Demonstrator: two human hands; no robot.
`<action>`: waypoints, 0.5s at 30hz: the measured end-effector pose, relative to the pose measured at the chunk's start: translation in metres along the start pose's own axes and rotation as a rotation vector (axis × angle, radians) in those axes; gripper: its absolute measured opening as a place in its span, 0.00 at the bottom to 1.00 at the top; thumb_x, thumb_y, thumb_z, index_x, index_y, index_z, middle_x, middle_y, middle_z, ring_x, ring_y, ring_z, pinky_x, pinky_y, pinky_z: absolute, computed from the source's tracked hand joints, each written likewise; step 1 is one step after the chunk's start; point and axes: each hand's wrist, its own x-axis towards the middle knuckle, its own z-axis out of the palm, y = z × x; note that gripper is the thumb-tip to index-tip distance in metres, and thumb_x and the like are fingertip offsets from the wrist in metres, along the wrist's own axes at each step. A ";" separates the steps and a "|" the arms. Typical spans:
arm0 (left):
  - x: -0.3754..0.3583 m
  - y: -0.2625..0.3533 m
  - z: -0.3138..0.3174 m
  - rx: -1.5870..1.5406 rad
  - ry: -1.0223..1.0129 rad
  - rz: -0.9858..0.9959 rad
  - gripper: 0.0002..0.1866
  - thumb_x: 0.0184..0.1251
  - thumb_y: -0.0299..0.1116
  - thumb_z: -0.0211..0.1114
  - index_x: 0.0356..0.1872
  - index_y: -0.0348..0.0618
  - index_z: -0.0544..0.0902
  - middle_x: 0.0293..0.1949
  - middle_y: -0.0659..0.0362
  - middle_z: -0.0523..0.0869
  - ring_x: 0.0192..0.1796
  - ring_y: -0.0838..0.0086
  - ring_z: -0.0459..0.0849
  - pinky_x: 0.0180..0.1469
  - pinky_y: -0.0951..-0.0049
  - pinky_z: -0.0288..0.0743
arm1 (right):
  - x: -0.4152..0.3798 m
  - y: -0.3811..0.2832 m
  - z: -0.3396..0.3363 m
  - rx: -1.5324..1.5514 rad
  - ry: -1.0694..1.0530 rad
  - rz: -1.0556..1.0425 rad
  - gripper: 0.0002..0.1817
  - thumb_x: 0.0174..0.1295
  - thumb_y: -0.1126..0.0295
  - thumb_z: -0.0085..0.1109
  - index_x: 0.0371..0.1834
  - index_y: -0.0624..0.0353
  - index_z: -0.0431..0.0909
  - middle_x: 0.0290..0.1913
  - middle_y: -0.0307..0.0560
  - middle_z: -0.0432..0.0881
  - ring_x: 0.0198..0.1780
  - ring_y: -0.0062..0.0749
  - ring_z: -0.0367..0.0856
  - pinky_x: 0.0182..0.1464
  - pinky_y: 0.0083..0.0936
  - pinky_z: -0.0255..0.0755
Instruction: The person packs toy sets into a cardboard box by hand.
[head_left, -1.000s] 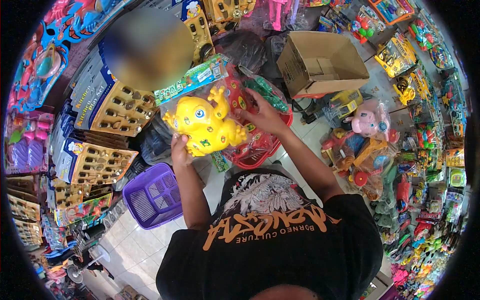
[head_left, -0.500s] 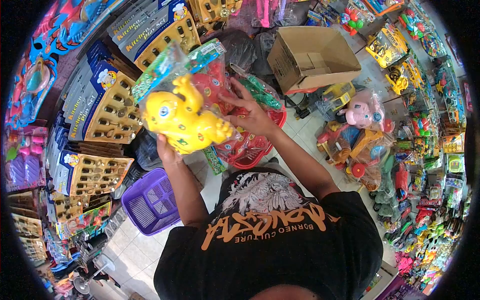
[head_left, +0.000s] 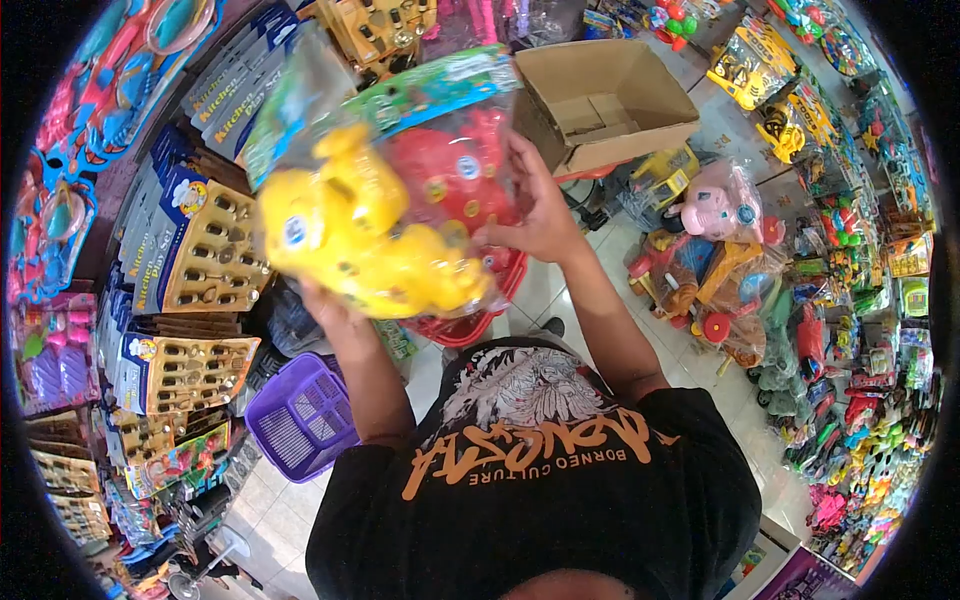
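My left hand [head_left: 335, 308] holds a bagged yellow toy [head_left: 370, 225] from below, its fingers mostly hidden behind the toy. A green and blue header card tops the clear bag. My right hand [head_left: 540, 205] grips the right side of a bagged red toy [head_left: 460, 175], which also has a green header card. The two bags overlap, with the yellow one in front. Beneath them, a red basket [head_left: 515, 275] shows only in part. The yellow toy is slightly blurred.
An open cardboard box [head_left: 610, 150] stands ahead. A purple basket [head_left: 300, 415] is on the floor at the left. Bagged toys [head_left: 715, 290] lie at the right. Kitchen play sets [head_left: 205, 245] line the left side, and many packaged toys [head_left: 845, 250] hang at the right.
The red toy has risen beside the yellow one, now gripped by my right hand, whose fingers were spread near it before. The yellow toy has shifted slightly left and nearer the camera.
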 end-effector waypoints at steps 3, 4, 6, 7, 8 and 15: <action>0.003 -0.042 0.031 0.077 -0.132 -0.080 0.43 0.52 0.49 0.69 0.65 0.38 0.59 0.61 0.50 0.70 0.60 0.58 0.73 0.60 0.54 0.70 | -0.016 -0.017 -0.045 -0.034 -0.082 0.027 0.65 0.29 0.70 0.81 0.71 0.60 0.43 0.69 0.47 0.56 0.67 0.31 0.57 0.67 0.30 0.54; 0.002 -0.060 0.035 0.057 -0.189 -0.114 0.41 0.56 0.50 0.66 0.66 0.41 0.59 0.62 0.51 0.69 0.61 0.57 0.71 0.61 0.52 0.67 | -0.019 -0.020 -0.057 -0.044 -0.063 0.011 0.65 0.29 0.70 0.81 0.71 0.60 0.43 0.69 0.47 0.56 0.67 0.31 0.57 0.67 0.30 0.54; 0.003 -0.088 0.051 0.034 -0.265 -0.175 0.38 0.59 0.50 0.63 0.66 0.44 0.59 0.64 0.52 0.67 0.62 0.57 0.70 0.63 0.50 0.64 | -0.033 -0.020 -0.083 0.025 0.060 0.011 0.62 0.30 0.74 0.79 0.71 0.62 0.46 0.68 0.48 0.57 0.67 0.31 0.57 0.68 0.29 0.53; 0.003 -0.099 0.062 -0.008 -0.221 -0.257 0.38 0.58 0.47 0.64 0.65 0.42 0.60 0.62 0.51 0.69 0.61 0.59 0.72 0.61 0.54 0.67 | -0.039 -0.020 -0.099 -0.165 0.081 -0.065 0.60 0.34 0.78 0.77 0.71 0.64 0.45 0.68 0.48 0.57 0.67 0.31 0.57 0.68 0.29 0.54; 0.004 -0.110 0.074 -0.047 -0.175 -0.339 0.38 0.57 0.44 0.66 0.64 0.39 0.60 0.60 0.51 0.71 0.60 0.60 0.73 0.60 0.57 0.70 | -0.048 -0.021 -0.112 -0.171 0.109 -0.071 0.60 0.34 0.78 0.77 0.71 0.64 0.45 0.68 0.48 0.57 0.67 0.31 0.57 0.68 0.29 0.54; 0.011 -0.193 0.104 0.066 -0.243 -0.649 0.33 0.62 0.42 0.62 0.64 0.38 0.60 0.58 0.52 0.73 0.56 0.62 0.77 0.56 0.60 0.73 | -0.124 -0.011 -0.211 -0.170 0.449 -0.017 0.48 0.48 0.77 0.69 0.69 0.66 0.48 0.66 0.48 0.60 0.64 0.29 0.63 0.65 0.27 0.59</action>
